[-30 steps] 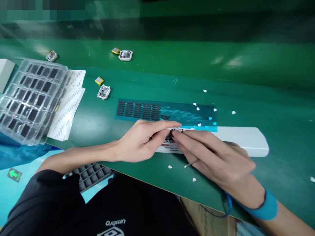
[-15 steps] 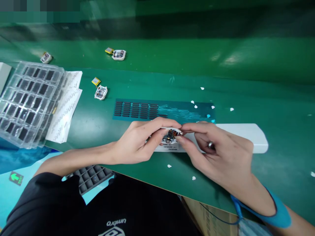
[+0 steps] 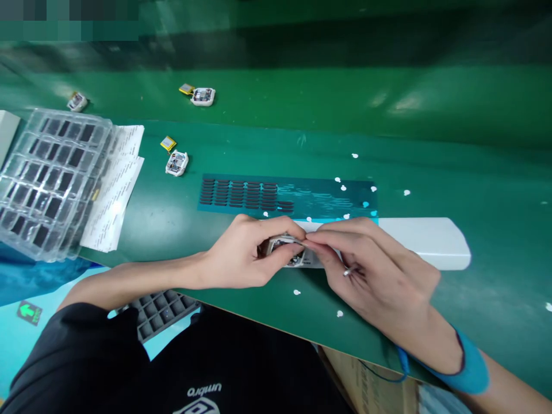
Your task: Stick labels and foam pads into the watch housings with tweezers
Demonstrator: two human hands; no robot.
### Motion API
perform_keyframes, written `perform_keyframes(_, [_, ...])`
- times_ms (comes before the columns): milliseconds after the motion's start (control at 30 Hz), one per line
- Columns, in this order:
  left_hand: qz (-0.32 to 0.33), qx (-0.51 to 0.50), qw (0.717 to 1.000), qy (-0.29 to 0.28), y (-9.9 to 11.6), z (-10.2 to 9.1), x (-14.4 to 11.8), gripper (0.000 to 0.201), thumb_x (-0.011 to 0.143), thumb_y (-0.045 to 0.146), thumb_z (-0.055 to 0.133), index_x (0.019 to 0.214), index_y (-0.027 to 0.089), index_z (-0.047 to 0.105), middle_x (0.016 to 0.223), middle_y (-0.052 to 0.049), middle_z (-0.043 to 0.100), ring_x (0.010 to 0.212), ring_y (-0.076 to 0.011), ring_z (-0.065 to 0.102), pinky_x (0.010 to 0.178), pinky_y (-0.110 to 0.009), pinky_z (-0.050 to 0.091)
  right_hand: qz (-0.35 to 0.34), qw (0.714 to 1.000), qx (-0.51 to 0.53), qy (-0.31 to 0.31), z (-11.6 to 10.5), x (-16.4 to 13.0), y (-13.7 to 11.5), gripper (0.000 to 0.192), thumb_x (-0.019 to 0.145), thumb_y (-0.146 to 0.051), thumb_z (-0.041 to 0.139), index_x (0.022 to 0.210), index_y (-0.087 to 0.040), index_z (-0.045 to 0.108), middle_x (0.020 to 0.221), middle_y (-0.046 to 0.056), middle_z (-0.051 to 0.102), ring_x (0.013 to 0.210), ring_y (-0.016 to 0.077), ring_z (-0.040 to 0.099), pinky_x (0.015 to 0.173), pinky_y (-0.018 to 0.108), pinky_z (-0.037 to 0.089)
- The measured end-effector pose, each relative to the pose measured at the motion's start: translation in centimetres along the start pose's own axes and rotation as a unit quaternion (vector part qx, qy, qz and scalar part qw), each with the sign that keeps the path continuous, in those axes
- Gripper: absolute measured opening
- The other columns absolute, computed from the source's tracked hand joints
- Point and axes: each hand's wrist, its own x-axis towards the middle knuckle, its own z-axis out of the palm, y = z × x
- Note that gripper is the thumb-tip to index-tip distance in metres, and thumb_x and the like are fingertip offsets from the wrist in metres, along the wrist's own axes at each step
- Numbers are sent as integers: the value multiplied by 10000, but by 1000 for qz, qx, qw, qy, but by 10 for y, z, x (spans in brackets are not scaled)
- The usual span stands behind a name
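The left hand (image 3: 241,253) pinches a small white device (image 3: 282,248) just in front of the blue sheet (image 3: 287,195), and the right hand (image 3: 375,270) fingers (image 3: 321,244), pressed together on its edge, risk slipping and damaging its open parts.

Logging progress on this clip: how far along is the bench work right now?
Done: much of the blue sticker sheet looks peeled, with only its left rows still dark. In hand: left hand grips a small white module; right hand pinches at its edge, a metal tool tucked in its fingers. Left: three open modules wait behind.
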Motion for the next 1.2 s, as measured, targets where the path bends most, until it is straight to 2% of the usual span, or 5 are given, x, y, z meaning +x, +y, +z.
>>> perform_keyframes(133, [-91,-142,986,-15,2,1,3,150,971,254,613,966,126,690,570,39,606,390,-59,509,369,-164,339,2,1000,16,4,-1,-2,3,301,974,12,661,1152,-231,674,1046,30,778,817,129,754,636,227,609])
perform_keyframes(467, [-108,-175,978,-26,5,-1,3,157,965,262,625,973,114,678,559,35,596,377,-57,496,346,-156,343,-51,998,-26,-25,-9,-2,10,301,980,-25,687,1225,-198,667,1044,37,818,807,137,786,679,202,647])
perform_keyframes(767, [-111,-286,950,-51,2,-3,6,125,956,215,664,982,163,553,632,69,552,435,-47,477,404,-165,416,-64,996,8,-59,-13,-2,13,651,972,-18,692,1549,-271,528,1204,42,794,942,188,804,797,276,697])
perform_keyframes(1000, [-47,-99,994,26,0,2,3,79,952,204,624,935,134,658,624,46,519,454,-37,324,405,-211,216,-86,994,20,-67,-14,-5,19,316,1007,-51,645,1271,-223,675,1134,32,801,892,159,790,658,237,646])
perform_keyframes(1200, [-77,-170,982,-5,-3,-1,3,100,973,255,604,936,163,608,607,57,474,453,-59,355,401,-210,260,-116,990,-4,-74,-14,0,21,308,1008,-116,697,1299,-207,657,1131,22,800,815,126,771,606,223,622])
